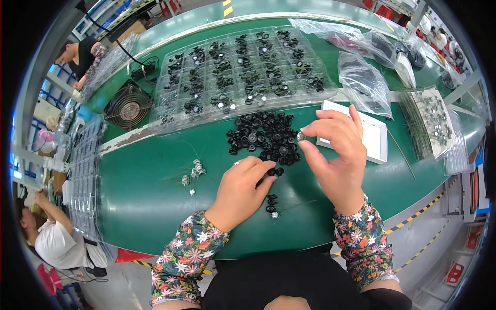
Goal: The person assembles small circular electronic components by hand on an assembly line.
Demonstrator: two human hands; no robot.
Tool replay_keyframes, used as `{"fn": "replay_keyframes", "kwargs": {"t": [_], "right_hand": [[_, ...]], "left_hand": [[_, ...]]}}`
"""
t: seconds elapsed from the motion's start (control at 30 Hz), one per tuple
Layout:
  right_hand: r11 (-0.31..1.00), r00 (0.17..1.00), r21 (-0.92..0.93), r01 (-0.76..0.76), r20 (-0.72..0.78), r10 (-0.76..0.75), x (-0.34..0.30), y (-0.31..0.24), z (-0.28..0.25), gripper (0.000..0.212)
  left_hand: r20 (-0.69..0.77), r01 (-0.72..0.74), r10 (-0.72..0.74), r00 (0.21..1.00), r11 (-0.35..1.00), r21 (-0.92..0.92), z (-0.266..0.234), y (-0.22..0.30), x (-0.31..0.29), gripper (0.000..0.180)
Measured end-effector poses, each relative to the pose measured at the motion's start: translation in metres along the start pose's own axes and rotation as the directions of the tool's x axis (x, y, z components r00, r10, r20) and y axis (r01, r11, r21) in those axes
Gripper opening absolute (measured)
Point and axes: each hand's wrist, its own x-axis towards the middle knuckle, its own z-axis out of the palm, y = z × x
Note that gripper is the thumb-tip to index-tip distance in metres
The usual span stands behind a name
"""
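Note:
My right hand [338, 155] is raised over the right side of the green table, pinching a small silver round part [301, 136] between thumb and forefinger. Lower and to the left, my left hand [240, 191] rests by the near edge of a heap of small black round plastic parts [263, 132]. Its thumb and forefinger close around a small black plastic part [278, 171]. Just in front of that hand lie a few more black parts [271, 202] in a row, with a silver round piece [275, 215] at their end. Silver pieces with thin wires [196, 169] sit left of the left hand.
A clear compartment tray [237, 72] filled with black parts spans the back. Beside it are a black fan [129, 106], plastic bags [364, 82], a white box [380, 139], a thin stick [400, 153] and a stack of wired pieces [431, 124]. Two people sit at left.

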Motion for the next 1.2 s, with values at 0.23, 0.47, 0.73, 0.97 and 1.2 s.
{"fn": "replay_keyframes", "kwargs": {"t": [0.23,0.47,0.73,0.97,1.2], "right_hand": [[1.000,1.000,0.025,0.009,0.017,-0.010,0.000,-0.002,0.003,0.019],[0.997,0.999,0.064,0.031,0.025,-0.033,-0.002,-0.003,0.007,0.019],[0.982,0.988,0.191,0.010,0.151,-0.039,-0.015,-0.014,0.014,0.023],[0.965,0.982,0.261,0.022,0.173,-0.069,-0.019,-0.023,0.025,0.025],[0.970,0.984,0.245,0.009,0.171,-0.052,-0.021,-0.023,0.029,0.024]], "left_hand": [[0.030,-0.086,0.083,0.996,0.987,0.134,0.007,0.001,0.010,0.028],[-0.054,-0.120,0.121,0.991,0.992,0.030,0.004,0.001,0.012,0.022],[0.177,0.247,-0.300,0.937,0.211,-0.946,-0.026,-0.011,-0.015,0.026],[0.263,0.259,-0.237,0.935,-0.050,-0.965,-0.026,-0.026,-0.020,0.028],[0.326,0.307,-0.275,0.905,-0.110,-0.945,-0.026,-0.018,-0.017,0.026]]}}
